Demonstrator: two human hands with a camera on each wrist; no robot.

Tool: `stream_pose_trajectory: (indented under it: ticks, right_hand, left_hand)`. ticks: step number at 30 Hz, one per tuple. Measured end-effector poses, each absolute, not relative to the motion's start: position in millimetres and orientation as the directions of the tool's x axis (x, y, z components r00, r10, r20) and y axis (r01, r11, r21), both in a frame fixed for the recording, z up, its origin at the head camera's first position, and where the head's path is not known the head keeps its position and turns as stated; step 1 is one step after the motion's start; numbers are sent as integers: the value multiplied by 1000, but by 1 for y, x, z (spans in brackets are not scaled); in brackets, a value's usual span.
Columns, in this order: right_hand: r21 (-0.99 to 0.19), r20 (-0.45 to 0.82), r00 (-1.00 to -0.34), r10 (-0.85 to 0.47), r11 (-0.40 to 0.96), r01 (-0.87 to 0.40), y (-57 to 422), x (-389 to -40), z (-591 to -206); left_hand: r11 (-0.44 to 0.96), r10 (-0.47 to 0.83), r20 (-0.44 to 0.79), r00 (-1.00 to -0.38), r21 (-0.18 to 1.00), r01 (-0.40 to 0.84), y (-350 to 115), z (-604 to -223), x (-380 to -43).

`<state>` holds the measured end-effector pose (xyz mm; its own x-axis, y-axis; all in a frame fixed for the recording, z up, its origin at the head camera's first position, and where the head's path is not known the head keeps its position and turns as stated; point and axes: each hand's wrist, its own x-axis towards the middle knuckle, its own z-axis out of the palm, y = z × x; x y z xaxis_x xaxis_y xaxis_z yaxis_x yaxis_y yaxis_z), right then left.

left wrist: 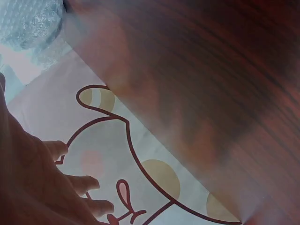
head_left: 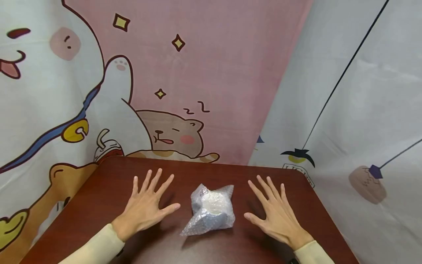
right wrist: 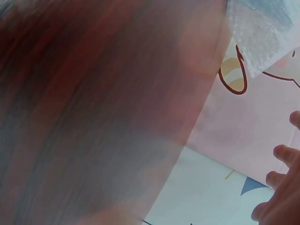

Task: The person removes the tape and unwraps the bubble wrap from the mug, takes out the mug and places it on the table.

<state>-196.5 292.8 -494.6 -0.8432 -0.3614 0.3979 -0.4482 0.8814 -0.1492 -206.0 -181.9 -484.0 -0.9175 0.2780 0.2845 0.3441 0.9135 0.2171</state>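
A bundle of clear bubble wrap (head_left: 214,211) sits on the dark red-brown table, with something pale on top and bluish lower down inside; what it is cannot be made out. To its left, my left hand (head_left: 145,205) is held over the table with fingers spread, touching nothing. My right hand (head_left: 277,214) is spread the same way on the other side, apart from the bundle. The left wrist view has part of the bubble wrap (left wrist: 30,23) in its top corner beside the left hand (left wrist: 42,183). In the right wrist view, bubble wrap (right wrist: 262,33) appears above the right hand's fingertips (right wrist: 283,152).
The wooden table (head_left: 178,176) reaches back to a hanging cloth (head_left: 230,73) printed with cartoon animals. A pale cloth (head_left: 372,110) with lamp drawings hangs along the right side. Both sleeves (head_left: 99,245) are cream coloured.
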Motion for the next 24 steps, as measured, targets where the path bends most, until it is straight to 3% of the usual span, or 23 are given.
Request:
stream_pose_trajectory:
  ticks: [24]
  right_hand:
    - [-139,454,-787,-418,839,-526,270,-195,-485]
  left_hand:
    - [882,351,302,-887,211,421,-151,-480,-202]
